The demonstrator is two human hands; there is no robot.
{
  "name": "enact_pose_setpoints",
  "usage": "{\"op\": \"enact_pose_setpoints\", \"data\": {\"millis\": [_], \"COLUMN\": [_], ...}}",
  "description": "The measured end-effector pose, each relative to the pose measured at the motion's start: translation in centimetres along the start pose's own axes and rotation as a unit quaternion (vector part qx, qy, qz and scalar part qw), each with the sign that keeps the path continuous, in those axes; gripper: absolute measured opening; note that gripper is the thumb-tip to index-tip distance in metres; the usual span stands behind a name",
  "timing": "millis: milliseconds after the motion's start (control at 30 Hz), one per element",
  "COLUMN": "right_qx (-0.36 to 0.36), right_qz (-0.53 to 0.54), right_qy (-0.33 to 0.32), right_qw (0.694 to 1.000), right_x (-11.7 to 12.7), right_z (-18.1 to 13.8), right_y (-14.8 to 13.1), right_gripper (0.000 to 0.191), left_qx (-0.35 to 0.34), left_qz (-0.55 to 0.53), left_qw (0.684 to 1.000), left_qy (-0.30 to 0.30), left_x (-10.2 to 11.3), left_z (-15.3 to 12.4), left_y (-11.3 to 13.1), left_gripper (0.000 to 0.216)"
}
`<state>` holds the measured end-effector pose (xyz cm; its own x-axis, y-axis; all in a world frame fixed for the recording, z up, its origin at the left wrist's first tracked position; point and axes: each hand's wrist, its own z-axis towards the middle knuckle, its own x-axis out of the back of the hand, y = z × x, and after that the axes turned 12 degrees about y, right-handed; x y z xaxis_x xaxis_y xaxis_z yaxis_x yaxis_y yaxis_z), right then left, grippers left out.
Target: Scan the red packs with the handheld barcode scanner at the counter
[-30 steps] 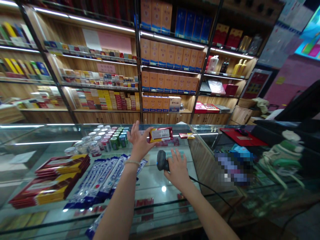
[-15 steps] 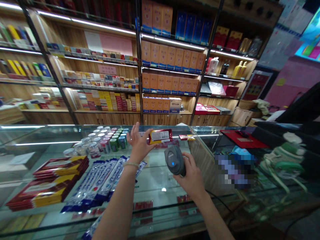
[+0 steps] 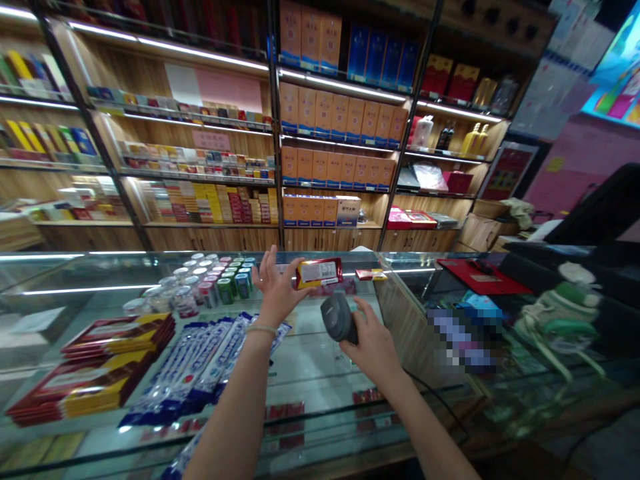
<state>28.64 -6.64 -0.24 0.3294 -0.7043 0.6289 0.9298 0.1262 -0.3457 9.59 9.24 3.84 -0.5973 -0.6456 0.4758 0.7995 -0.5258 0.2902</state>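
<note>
My left hand [image 3: 278, 285] pinches the end of a small red and yellow snack packet [image 3: 319, 272] between thumb and finger, its other fingers raised. The packet's white label with a barcode faces me. Just below and right of it, my right hand [image 3: 373, 343] is wrapped round a dark grey barcode scanner [image 3: 339, 317], whose head points toward the packet without touching it. A cable runs away behind my right wrist. Another red and yellow packet [image 3: 371, 274] lies on the glass counter [image 3: 320, 363] beyond the scanner.
Blue and white wrapped bars [image 3: 200, 363] and stacks of red and yellow packets [image 3: 95, 380] cover the counter's left. Several small jars and tubs [image 3: 200, 280] stand behind them. At right are a red mat [image 3: 483, 277] and a green bottle [image 3: 563, 320]. Stocked shelves line the back wall.
The scanner in my right hand has tilted and shifted slightly left and up, and its blue light no longer shows. My left hand still holds the packet in nearly the same place.
</note>
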Motion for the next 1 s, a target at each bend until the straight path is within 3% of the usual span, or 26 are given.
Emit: {"op": "enact_pose_setpoints", "data": {"millis": [300, 467, 667, 733, 900, 1000], "right_qx": [0.081, 0.100, 0.075, 0.046, -0.076, -0.136], "right_qz": [-0.071, -0.060, -0.023, -0.016, 0.009, 0.072], "right_qy": [-0.069, -0.123, -0.194, -0.174, -0.050, -0.043], "right_qw": [0.992, 0.986, 0.978, 0.984, 0.996, 0.987], "right_x": [-3.4, -3.4, -2.2, -2.0, -3.3, -5.0], "right_z": [-0.3, -0.6, 0.4, 2.1, 8.0, 10.4], "right_y": [0.8, 0.9, 1.3, 1.6, 3.1, 3.8], "right_gripper": [0.029, 0.036, 0.062, 0.066, 0.069, 0.059], "left_qx": [-0.005, -0.019, -0.021, -0.015, -0.004, -0.004], "left_qz": [-0.005, -0.001, 0.004, 0.002, -0.006, -0.005], "left_qw": [1.000, 1.000, 1.000, 1.000, 1.000, 1.000], "left_qy": [0.011, 0.020, 0.018, 0.014, 0.015, 0.013], "left_x": [-0.2, -0.4, -0.4, -0.4, -0.2, -0.2], "left_z": [-0.2, -0.2, -0.3, -0.3, -0.1, -0.1], "left_y": [-0.3, -0.2, -0.2, -0.2, 0.0, -0.1], "left_gripper": [0.067, 0.064, 0.068, 0.071, 0.072, 0.072]}}
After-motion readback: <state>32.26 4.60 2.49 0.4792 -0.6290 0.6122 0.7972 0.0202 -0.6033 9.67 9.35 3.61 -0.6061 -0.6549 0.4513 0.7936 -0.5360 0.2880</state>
